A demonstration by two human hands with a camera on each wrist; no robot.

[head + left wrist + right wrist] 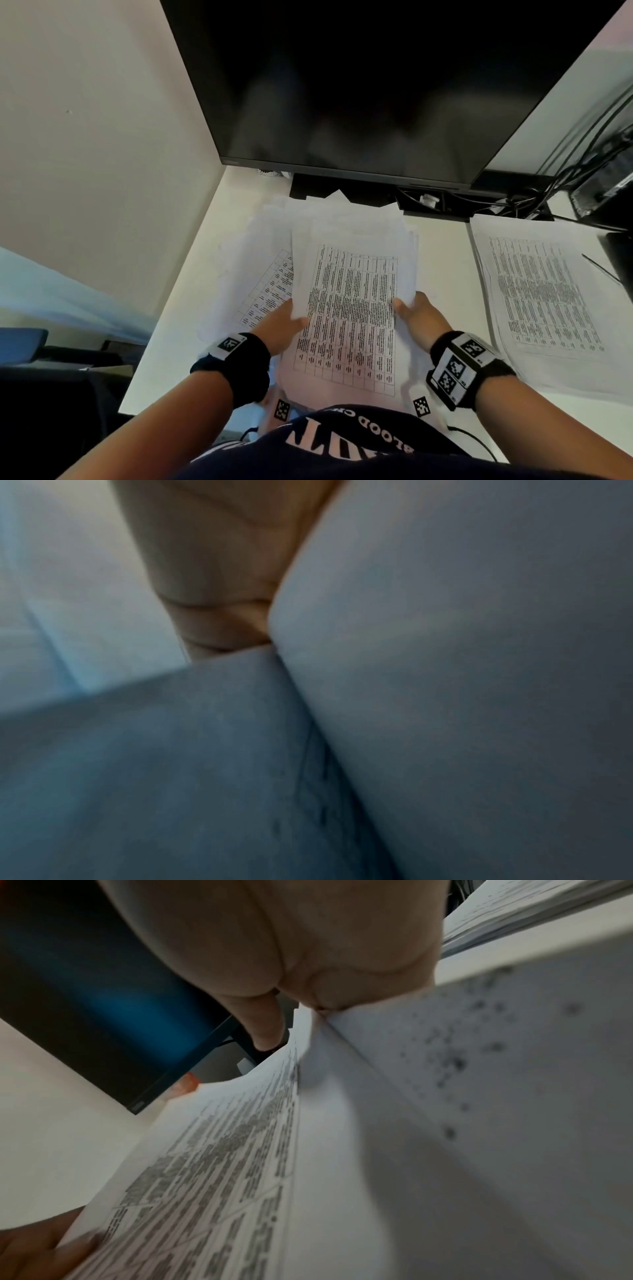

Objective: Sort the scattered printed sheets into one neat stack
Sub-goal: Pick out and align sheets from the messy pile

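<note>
I hold a bundle of printed sheets (349, 308) with table text above the desk's middle. My left hand (284, 325) grips its left edge with the thumb on top. My right hand (416, 317) grips its right edge, thumb on the page. Under the bundle lies a loose pile of scattered sheets (260, 274), fanned to the left and back. The right wrist view shows the printed sheets (219, 1164) pinched at my right hand (308, 999). In the left wrist view, blurred paper (445, 669) bends against my left hand (219, 588).
A second stack of printed sheets (548, 301) lies flat on the white desk (445, 267) at the right. A dark monitor (359, 85) stands at the back with cables (565, 171) behind it. A wall panel (102, 137) borders the desk's left side.
</note>
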